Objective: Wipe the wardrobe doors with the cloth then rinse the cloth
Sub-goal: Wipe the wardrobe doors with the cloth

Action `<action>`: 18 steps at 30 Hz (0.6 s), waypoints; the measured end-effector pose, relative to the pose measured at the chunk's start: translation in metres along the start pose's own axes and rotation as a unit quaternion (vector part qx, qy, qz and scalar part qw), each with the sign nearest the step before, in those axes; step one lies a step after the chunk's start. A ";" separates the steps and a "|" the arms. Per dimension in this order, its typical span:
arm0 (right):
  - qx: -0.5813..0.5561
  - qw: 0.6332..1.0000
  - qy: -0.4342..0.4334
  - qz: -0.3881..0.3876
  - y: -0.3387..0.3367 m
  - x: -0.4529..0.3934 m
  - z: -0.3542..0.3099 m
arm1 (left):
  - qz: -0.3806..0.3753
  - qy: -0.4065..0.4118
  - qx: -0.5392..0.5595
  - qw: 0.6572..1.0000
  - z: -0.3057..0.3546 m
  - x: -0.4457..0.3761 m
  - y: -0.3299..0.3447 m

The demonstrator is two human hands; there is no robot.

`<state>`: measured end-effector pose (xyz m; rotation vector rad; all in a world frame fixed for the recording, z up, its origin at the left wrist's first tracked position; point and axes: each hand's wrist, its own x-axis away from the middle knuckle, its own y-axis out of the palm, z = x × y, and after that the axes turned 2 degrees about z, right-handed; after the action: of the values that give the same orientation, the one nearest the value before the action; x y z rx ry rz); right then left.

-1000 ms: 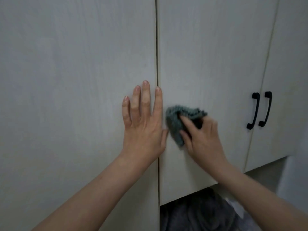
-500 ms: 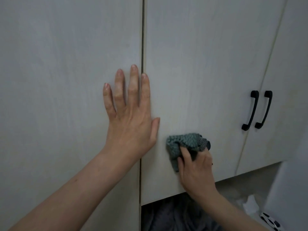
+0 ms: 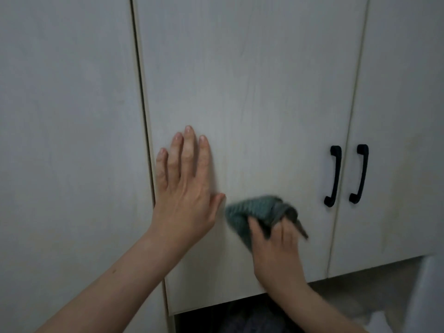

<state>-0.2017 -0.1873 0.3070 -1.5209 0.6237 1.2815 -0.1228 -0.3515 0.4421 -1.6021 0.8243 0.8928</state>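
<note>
The right hand point(image 3: 276, 246) has its fingers closed around the bunched cloth point(image 3: 254, 212), pressing it low on the middle door point(image 3: 240, 92), while the left hand point(image 3: 185, 188) lies flat and open on that door beside it. Wiping looks under way. The other doors probably remain, and rinsing is not yet begun.
</note>
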 end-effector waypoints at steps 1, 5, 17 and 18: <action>0.006 1.000 -0.025 -0.015 0.005 0.015 0.004 | -0.005 0.004 -0.002 1.000 0.004 0.000 0.001; -0.007 0.999 -0.037 -0.019 -0.005 -0.026 0.039 | -0.022 0.022 -0.002 1.000 0.026 -0.008 0.003; -0.012 0.999 0.034 -0.002 0.001 0.011 0.092 | -0.040 0.105 0.053 0.992 0.105 -0.038 0.008; -0.005 0.999 0.046 -0.018 0.006 0.032 0.100 | -0.047 0.112 0.056 0.991 0.112 -0.039 0.010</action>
<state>-0.2382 -0.0920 0.2820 -1.5996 0.6461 1.1959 -0.1648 -0.2411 0.4554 -1.6476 0.9296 0.5959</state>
